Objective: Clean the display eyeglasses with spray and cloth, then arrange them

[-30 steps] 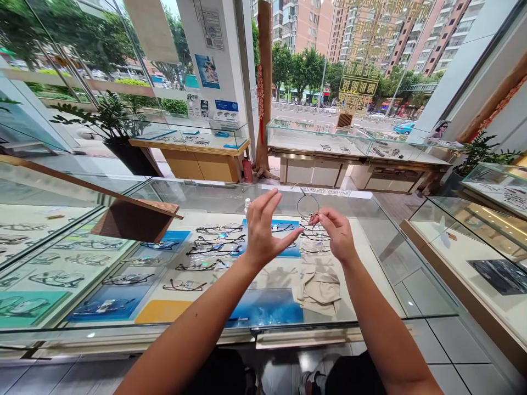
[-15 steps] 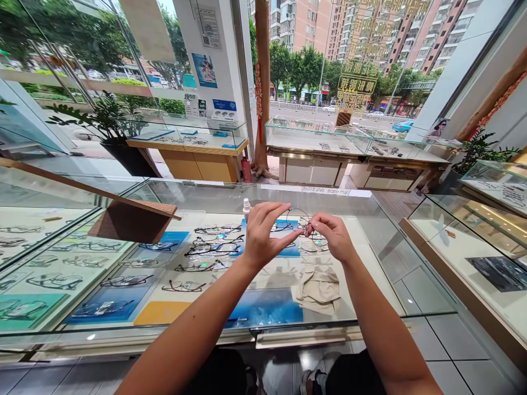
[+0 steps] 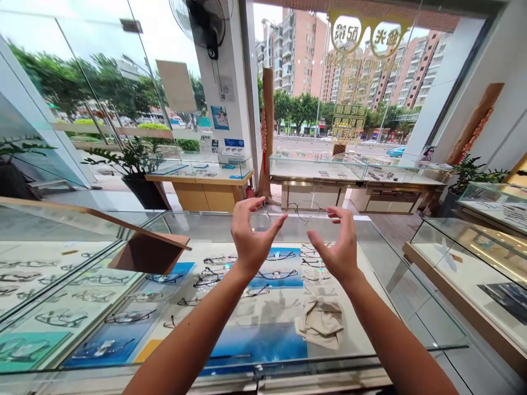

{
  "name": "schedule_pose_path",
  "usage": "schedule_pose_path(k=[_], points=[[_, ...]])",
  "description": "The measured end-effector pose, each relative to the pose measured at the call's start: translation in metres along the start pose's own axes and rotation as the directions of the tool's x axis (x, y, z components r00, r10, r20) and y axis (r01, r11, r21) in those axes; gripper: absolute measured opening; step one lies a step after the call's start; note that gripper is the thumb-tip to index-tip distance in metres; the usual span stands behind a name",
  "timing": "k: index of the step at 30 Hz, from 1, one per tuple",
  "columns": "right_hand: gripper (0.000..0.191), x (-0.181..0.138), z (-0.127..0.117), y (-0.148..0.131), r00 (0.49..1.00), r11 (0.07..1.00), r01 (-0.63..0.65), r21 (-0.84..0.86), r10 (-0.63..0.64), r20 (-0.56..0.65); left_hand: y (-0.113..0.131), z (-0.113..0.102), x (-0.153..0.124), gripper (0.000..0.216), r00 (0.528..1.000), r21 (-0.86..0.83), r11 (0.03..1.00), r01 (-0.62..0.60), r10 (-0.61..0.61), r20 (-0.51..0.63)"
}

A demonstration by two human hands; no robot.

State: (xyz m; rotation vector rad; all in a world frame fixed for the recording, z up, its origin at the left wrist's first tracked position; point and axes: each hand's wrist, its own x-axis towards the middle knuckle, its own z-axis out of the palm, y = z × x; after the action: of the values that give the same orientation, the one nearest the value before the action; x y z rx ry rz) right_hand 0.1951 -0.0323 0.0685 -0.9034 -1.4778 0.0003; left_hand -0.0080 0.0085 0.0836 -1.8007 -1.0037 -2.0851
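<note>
Thin-rimmed eyeglasses [image 3: 308, 210] are held up above the glass display case. My left hand [image 3: 252, 238] grips them at the left lens, between its fingertips and thumb. On the other side, my right hand [image 3: 341, 244] is open beside the right lens, with thumb and fingers spread apart. A crumpled beige cloth [image 3: 321, 322] lies on the case, below my right hand. Under the glass, several eyeglass frames [image 3: 278, 273] rest in rows on white and blue panels. Where the temples of the held pair lie is hard to make out.
A brown slanted wooden stand [image 3: 150, 251] is on the case at left. Another glass case [image 3: 453, 274] flanks the right side. Farther off are low showcases [image 3: 313, 189], a potted plant [image 3: 144, 181] and a wooden post [image 3: 265, 137] before the windows.
My view has tilted up. The eyeglasses have risen and turned so both lenses spread between my hands. My right hand has gone from pinching them to open. The small white bottle is out of sight.
</note>
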Motion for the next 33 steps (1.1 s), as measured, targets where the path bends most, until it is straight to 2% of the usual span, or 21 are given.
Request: schedule_pose_path(k=[4,8,12,17,20,24,33], points=[[0.069,0.032,0.004,-0.044,0.989,0.997,0.077,-0.001,-0.077,-0.126,0.032,0.002,0.042,0.054,0.987,-0.048,0.999,-0.021,0.012,-0.163],[0.058,0.043,0.006,-0.064,0.971,0.995,0.091,0.034,-0.081,-0.223,0.047,0.002,0.049,0.055,0.98,-0.115,0.993,0.004,-0.027,-0.199],[0.053,0.039,0.004,-0.061,0.963,0.994,0.105,0.022,-0.096,-0.251,0.044,0.0,0.043,0.055,0.989,-0.202,0.979,0.035,-0.062,-0.131],[0.051,0.039,0.002,-0.056,0.966,0.994,0.103,-0.047,-0.111,-0.235,0.04,0.0,0.041,0.055,0.994,-0.201,0.978,0.063,-0.08,-0.076],[0.052,0.042,0.005,-0.053,0.969,0.995,0.063,-0.08,-0.08,-0.234,0.042,0.001,0.041,0.054,0.992,-0.199,0.976,0.083,-0.1,-0.075],[0.057,0.044,0.007,-0.049,0.976,0.999,0.017,-0.035,-0.024,-0.215,0.042,0.003,0.042,0.053,0.99,-0.193,0.976,0.104,-0.121,-0.079],[0.057,0.047,0.006,-0.047,0.979,0.995,-0.005,-0.104,-0.017,-0.204,0.039,0.005,0.04,0.055,0.991,-0.188,0.977,0.105,-0.118,-0.061]])
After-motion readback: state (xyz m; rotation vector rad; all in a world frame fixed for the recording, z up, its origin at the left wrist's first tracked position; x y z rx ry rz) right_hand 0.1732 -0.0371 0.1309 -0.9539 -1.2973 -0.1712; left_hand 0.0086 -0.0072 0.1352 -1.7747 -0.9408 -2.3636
